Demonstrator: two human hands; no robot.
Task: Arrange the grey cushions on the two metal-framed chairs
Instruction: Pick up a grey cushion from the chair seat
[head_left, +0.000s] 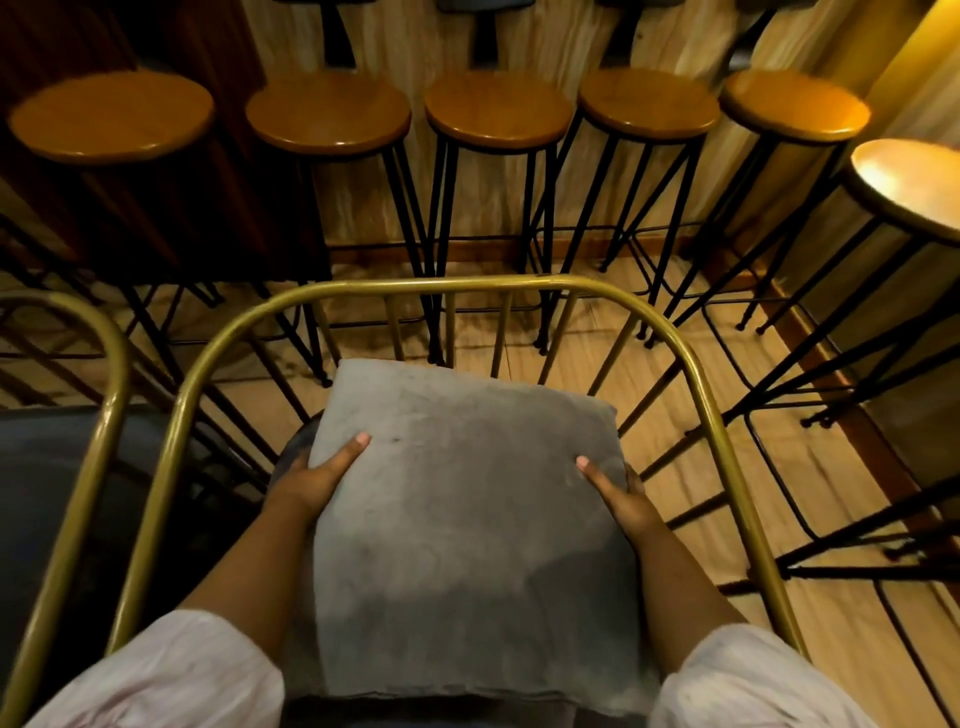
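Note:
A square grey cushion is held flat in front of me, inside the curved brass frame of a metal chair. My left hand grips its left edge, thumb on top. My right hand grips its right edge the same way. Under the cushion a dark seat edge shows at the left. A second brass-framed chair with a dark seat stands at the far left, only partly in view. No cushion shows on that second chair.
Several round wooden bar stools on black metal legs stand in a row along the wooden wall behind the chairs, with one more stool at the right. Their legs crowd the wooden floor around the chair back.

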